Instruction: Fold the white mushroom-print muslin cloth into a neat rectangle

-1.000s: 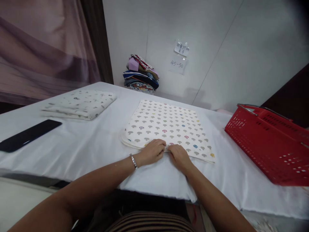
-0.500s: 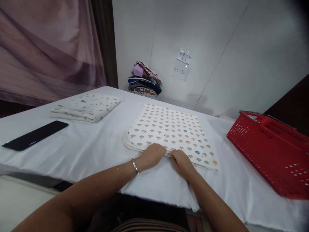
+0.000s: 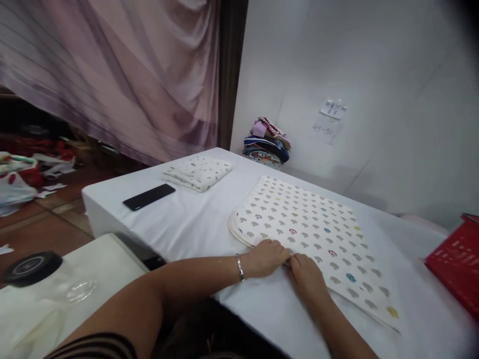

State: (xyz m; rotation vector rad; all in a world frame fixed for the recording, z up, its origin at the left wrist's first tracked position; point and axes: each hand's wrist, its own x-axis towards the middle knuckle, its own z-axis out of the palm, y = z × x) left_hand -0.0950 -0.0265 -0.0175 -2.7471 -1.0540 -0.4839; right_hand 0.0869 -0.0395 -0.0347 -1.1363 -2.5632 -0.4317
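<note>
A folded white cloth (image 3: 307,219) with grey, red, blue and yellow mushroom prints lies flat on the white-covered table (image 3: 194,219). My left hand (image 3: 267,258), with a silver bracelet at the wrist, is closed on the cloth's near edge. Right beside it, my right hand (image 3: 309,276) pinches the same edge, and the fingertips of both hands nearly meet. My thumbs are mostly hidden. Farther left lies a second folded white cloth (image 3: 200,173) with small dark prints.
A black phone (image 3: 148,197) lies at the table's left. The red basket (image 3: 456,259) stands at the right. Folded fabrics (image 3: 266,142) are stacked behind the far edge, by the wall. A pale surface (image 3: 101,269) with a dark round object (image 3: 33,268) is at lower left.
My view has swung to the left, bringing the floor and the pale surface further into sight. Both hands stay on the cloth's near edge, with their fingertips slightly closer together.
</note>
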